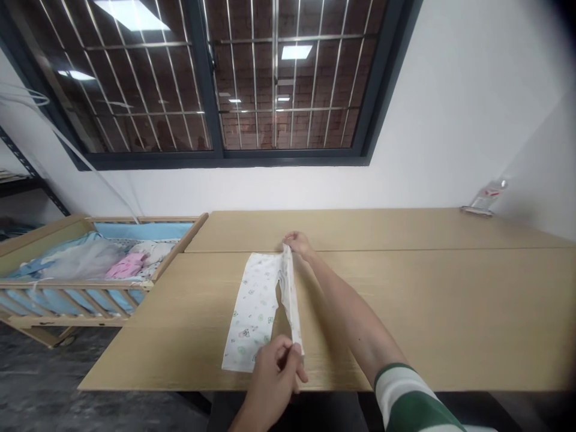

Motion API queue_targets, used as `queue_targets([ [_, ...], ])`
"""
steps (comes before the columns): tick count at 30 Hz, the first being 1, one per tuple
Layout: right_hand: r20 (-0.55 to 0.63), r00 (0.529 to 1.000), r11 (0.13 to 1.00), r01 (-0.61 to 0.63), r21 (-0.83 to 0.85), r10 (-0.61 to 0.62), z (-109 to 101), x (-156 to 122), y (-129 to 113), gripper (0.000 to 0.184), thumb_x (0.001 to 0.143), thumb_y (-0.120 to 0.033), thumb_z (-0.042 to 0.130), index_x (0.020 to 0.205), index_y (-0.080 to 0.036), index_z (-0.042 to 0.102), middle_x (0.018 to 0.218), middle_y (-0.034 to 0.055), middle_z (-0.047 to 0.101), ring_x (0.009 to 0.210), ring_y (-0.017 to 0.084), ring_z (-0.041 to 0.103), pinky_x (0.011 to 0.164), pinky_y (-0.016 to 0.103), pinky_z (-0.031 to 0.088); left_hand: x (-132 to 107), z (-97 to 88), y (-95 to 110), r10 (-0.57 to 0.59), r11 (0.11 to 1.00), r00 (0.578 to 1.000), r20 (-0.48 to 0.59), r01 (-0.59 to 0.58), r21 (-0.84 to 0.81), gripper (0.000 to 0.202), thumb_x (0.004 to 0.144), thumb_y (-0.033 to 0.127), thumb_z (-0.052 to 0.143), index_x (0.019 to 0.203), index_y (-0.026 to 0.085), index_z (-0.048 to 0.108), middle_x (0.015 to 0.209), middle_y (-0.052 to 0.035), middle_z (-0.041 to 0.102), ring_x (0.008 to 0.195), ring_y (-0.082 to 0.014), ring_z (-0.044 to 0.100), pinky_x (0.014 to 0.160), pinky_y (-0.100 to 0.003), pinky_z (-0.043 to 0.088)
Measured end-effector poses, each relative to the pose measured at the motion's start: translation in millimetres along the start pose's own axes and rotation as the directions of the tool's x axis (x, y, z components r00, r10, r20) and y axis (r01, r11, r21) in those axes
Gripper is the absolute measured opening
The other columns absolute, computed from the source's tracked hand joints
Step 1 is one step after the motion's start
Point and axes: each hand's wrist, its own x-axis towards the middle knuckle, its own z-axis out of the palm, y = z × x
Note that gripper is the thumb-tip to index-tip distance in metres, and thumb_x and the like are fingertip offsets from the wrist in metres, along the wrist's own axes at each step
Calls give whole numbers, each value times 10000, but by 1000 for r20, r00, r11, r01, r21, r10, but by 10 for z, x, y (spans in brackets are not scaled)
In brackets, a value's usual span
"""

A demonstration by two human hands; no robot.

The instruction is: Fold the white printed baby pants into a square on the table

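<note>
A pair of small white baby pants [254, 312] with a tiny green and brown print lies on the tan tabletop. One leg rests flat on the left; the other is raised on edge at the right, with a narrow gap between the two. At the near end my left hand [276, 372] pinches the raised leg's bottom edge. My right hand [297, 242] reaches across the table and grips the far corner of the same side. Fingers partly hide the cloth at both ends.
The large tan table [427, 312] has a seam across its back part. A clear plastic bottle [488, 197] stands at the back right corner. Left of the table is a wooden crib [90, 291] with bedding and a pink cloth [127, 265]. A barred window [288, 78] is above.
</note>
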Motion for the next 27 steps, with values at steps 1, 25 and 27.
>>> queue_targets([
  [1, -4, 1000, 1000, 18, -8, -18, 76, -6, -27, 233, 770, -229, 732, 966, -156, 629, 739, -4, 670, 597, 115, 604, 551, 204, 473, -46, -79, -25, -8, 1000, 1000, -30, 8, 1, 506, 909, 686, 499, 730, 213, 528, 589, -14, 659, 442, -107, 527, 451, -218, 402],
  [25, 91, 986, 859, 164, -486, -138, 1466, -212, -31, 187, 825, -145, 612, 990, -232, 602, 1021, 60, 710, 973, 219, 642, 793, 284, 450, -418, -1252, -498, -56, 694, 927, -370, 303, 654, 371, 953, 481, 393, 770, 252, 620, 692, -33, 709, 697, -230, 681, 642, -292, 378],
  [27, 97, 984, 845, 176, -505, -146, 1489, -223, -55, 182, 834, -148, 605, 995, -232, 599, 1030, 60, 712, 978, 218, 641, 806, 287, 448, -430, -1249, -510, -67, 673, 929, -364, 311, 671, 362, 956, 457, 386, 752, 254, 605, 683, -27, 705, 688, -225, 680, 633, -285, 367],
])
